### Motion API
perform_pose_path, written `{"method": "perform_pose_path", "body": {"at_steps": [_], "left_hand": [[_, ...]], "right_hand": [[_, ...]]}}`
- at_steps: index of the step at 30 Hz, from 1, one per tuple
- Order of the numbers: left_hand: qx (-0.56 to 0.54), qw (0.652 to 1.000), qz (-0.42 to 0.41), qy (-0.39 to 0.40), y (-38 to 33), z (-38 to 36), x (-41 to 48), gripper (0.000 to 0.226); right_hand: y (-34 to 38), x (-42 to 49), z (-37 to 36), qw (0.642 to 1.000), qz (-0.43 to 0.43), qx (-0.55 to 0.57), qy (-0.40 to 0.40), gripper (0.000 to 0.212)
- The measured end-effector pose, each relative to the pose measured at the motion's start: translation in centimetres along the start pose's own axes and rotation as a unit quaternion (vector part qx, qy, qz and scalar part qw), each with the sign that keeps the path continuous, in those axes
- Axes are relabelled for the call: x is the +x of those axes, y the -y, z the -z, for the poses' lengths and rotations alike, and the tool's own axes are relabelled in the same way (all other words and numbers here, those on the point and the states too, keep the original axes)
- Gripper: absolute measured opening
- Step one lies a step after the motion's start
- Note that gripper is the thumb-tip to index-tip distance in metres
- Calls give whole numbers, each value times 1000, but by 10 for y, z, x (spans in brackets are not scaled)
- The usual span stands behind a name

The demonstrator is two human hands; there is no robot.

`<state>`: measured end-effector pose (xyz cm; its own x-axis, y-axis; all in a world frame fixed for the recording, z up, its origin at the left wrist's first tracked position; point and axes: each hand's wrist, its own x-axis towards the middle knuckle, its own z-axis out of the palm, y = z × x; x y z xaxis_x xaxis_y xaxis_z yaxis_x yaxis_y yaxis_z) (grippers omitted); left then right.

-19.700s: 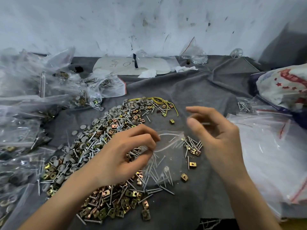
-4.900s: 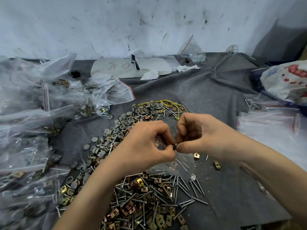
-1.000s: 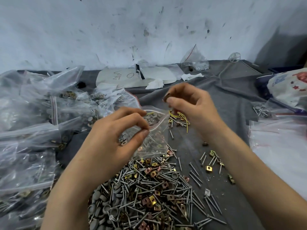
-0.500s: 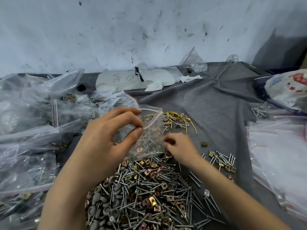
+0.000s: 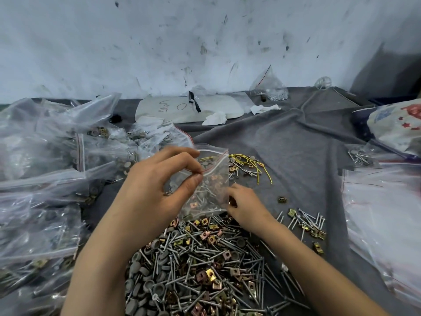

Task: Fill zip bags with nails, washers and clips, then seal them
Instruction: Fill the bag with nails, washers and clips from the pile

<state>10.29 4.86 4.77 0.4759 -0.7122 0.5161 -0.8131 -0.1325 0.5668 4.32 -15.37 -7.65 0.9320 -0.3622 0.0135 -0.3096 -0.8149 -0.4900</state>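
My left hand (image 5: 157,190) pinches the red-lined top edge of a clear zip bag (image 5: 209,185) between thumb and fingers and holds it up over the table. Nails and a few clips lie inside the bag. My right hand (image 5: 245,204) is low beside the bag's right edge, at the top of the pile, and pinches a brass clip (image 5: 232,201). The big pile of nails, grey washers and brass clips (image 5: 200,265) spreads below both hands on the grey cloth (image 5: 296,144).
Filled zip bags (image 5: 45,179) are heaped on the left. Empty flat zip bags (image 5: 385,213) lie stacked on the right. A small cluster of nails and clips (image 5: 307,224), a yellow wire (image 5: 250,163), and a white board (image 5: 189,106) at the back are also on the cloth.
My right hand dropped from the bag's mouth down to the pile a second ago and now stays there, gripping a clip. My left hand keeps the bag up.
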Motion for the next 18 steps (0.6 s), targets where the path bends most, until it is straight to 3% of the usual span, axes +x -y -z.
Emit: {"method": "perform_pose_path", "body": {"at_steps": [2,4,7,9,13,15,18], "left_hand": [[5,1000,4,-3,2,0,0,7],[12,1000,12,-7,4,0,0,14],[21,1000,19,-7,6,0,0,15],[25,999,22,-6,6,0,0,14],[26,999,30,11,6,-2,1,9],[19,999,29,34,5,-4,1,3],[13,998,17,57,2,-7,1,16]], "right_hand": [[-2,-2,2,998,-9,55,-28,5],[-4,-4,7,981,-53,173,-72,10],[-2,-8,21,907,-99,398,-100,16],[4,-13,31,865,-89,482,-106,13],[22,-25,51,829,-49,547,-106,16],[36,-31,64,828,-12,549,-112,16],[55,-41,84,842,67,512,-155,18]]}}
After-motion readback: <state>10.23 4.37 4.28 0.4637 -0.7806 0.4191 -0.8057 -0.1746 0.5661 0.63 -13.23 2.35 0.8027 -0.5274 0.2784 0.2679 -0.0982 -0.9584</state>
